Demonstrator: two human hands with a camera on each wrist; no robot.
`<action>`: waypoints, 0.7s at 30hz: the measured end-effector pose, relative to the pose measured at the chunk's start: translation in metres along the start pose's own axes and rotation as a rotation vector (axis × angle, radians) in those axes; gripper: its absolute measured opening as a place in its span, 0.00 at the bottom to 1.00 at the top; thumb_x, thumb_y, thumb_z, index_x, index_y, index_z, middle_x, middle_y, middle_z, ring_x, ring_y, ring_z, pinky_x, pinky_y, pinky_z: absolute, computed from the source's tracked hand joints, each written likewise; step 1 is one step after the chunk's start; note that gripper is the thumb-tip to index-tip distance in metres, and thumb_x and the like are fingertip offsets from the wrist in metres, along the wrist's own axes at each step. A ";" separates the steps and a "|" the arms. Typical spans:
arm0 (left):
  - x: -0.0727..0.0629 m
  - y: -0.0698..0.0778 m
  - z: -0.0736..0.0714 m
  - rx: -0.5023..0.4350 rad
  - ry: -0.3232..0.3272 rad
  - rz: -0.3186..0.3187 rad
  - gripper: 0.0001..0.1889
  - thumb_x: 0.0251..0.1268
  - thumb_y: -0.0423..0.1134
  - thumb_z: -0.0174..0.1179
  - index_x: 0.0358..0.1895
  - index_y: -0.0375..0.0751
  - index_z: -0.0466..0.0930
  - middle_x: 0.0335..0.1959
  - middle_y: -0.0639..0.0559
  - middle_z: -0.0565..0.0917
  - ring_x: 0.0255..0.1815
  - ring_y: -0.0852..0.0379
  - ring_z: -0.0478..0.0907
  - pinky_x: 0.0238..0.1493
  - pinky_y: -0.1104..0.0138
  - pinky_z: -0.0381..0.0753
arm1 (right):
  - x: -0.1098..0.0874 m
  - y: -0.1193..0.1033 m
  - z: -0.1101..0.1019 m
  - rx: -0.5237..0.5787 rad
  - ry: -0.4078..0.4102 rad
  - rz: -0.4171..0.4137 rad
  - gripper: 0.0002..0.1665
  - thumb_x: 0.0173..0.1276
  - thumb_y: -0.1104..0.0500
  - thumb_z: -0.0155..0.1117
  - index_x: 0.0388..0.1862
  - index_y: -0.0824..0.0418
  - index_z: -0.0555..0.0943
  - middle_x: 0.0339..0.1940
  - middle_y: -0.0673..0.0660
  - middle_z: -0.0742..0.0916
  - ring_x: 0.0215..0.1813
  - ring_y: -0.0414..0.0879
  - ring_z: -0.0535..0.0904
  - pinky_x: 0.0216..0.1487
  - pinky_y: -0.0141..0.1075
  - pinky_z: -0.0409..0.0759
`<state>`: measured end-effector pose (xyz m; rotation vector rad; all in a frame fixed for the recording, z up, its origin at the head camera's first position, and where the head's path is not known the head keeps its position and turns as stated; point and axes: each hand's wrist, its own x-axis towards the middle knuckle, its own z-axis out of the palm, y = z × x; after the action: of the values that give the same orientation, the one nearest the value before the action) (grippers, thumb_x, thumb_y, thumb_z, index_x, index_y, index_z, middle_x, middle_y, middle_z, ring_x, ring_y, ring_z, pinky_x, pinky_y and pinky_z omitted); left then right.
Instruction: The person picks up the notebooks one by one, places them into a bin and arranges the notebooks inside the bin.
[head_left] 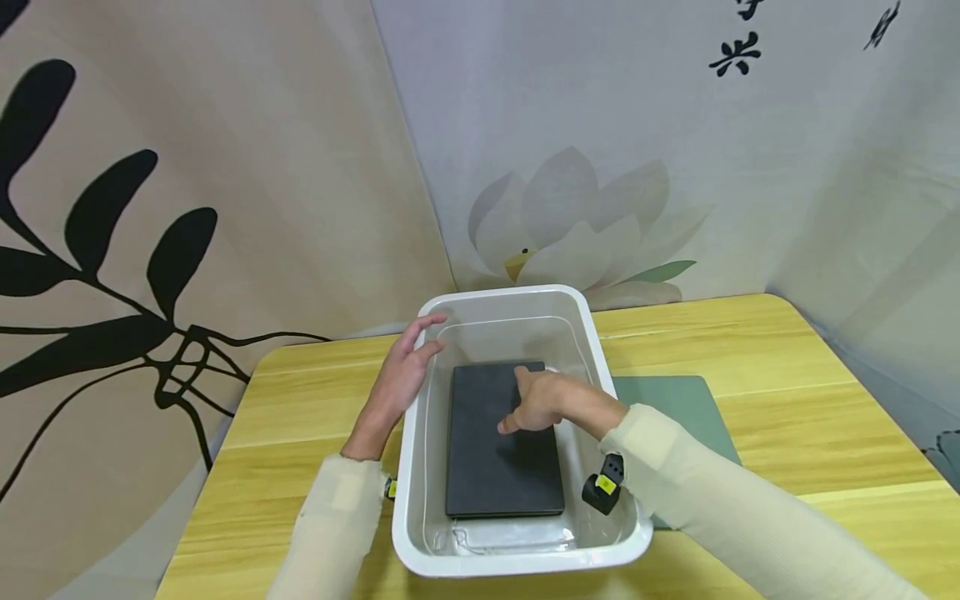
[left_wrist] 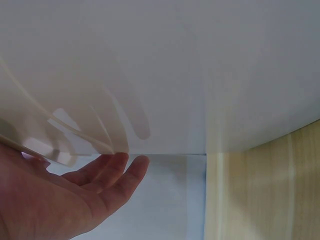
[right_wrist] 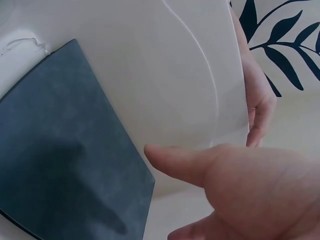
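Observation:
A white plastic bin (head_left: 408, 500) stands on the wooden table. Flat on its floor lies a dark grey rectangular thing (head_left: 495, 483) that looks like a notebook; its cover (right_wrist: 90, 105) fills the left of the right wrist view. My left hand (head_left: 401, 379) holds the bin's far left rim, thumb over the edge. In the left wrist view its fingers (left_wrist: 112, 182) lie against the outer wall below the rim. Over the notebook hovers my right hand (head_left: 543, 400), index finger and thumb extended, holding nothing. Its shadow falls on the cover; its other fingers are partly hidden.
A green mat (head_left: 682, 408) lies on the table (head_left: 795, 400) to the right of the bin, partly under my right forearm. Glossy, clear-looking patches (head_left: 517, 535) show on the bin floor near the notebook. Printed fabric (head_left: 315, 167) hangs behind the table.

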<state>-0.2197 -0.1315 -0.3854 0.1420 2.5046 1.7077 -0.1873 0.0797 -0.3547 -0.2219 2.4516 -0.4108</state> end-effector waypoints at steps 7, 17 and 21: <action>0.000 0.000 0.000 -0.002 0.000 -0.003 0.21 0.75 0.44 0.47 0.69 0.53 0.70 0.76 0.54 0.61 0.72 0.46 0.61 0.68 0.43 0.61 | 0.000 0.001 -0.002 0.039 0.037 -0.040 0.57 0.66 0.41 0.67 0.80 0.64 0.48 0.75 0.64 0.69 0.75 0.58 0.64 0.70 0.51 0.67; 0.000 -0.001 -0.001 -0.002 -0.001 -0.002 0.21 0.75 0.45 0.47 0.69 0.54 0.69 0.77 0.54 0.60 0.74 0.47 0.59 0.70 0.42 0.59 | -0.003 0.001 -0.005 0.144 0.086 -0.096 0.57 0.65 0.44 0.68 0.81 0.62 0.47 0.77 0.63 0.66 0.75 0.58 0.63 0.71 0.54 0.64; 0.000 -0.001 -0.001 -0.006 -0.006 -0.002 0.21 0.75 0.45 0.47 0.69 0.55 0.69 0.77 0.54 0.59 0.75 0.47 0.58 0.70 0.42 0.58 | -0.006 0.002 -0.007 0.162 0.096 -0.127 0.56 0.66 0.45 0.67 0.81 0.63 0.48 0.78 0.62 0.64 0.77 0.57 0.61 0.73 0.53 0.63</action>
<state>-0.2200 -0.1326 -0.3864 0.1439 2.4943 1.7114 -0.1873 0.0848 -0.3466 -0.2957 2.4899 -0.6865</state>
